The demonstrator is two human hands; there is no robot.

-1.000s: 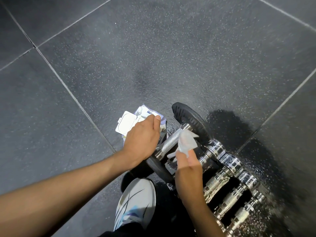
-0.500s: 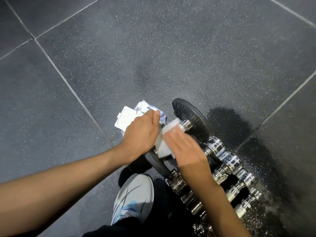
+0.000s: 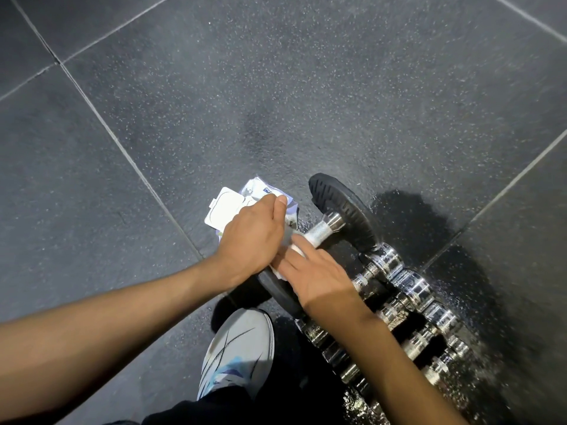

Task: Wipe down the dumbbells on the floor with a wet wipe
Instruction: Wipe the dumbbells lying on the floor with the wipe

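Note:
A dumbbell with black plates (image 3: 343,210) and a knurled chrome handle (image 3: 320,230) lies on the dark rubber floor. My left hand (image 3: 251,237) grips its near end, fingers curled, beside the near plate (image 3: 277,291). Laid over the handle, my right hand (image 3: 316,271) presses a white wet wipe (image 3: 294,249) onto the bar with fairly straight fingers. Only small patches of the wipe show from under the fingers. A row of small chrome dumbbells (image 3: 409,289) lies just right of my right hand.
An opened pack of wet wipes (image 3: 227,210) with its white lid flipped up lies on the floor behind my left hand. My white shoe (image 3: 239,348) stands just below the near plate. The floor around the chrome dumbbells looks wet (image 3: 478,302).
My right hand has brought the wipe from above the handle down onto the bar and slid it toward the near plate. The left hand has stayed on the dumbbell.

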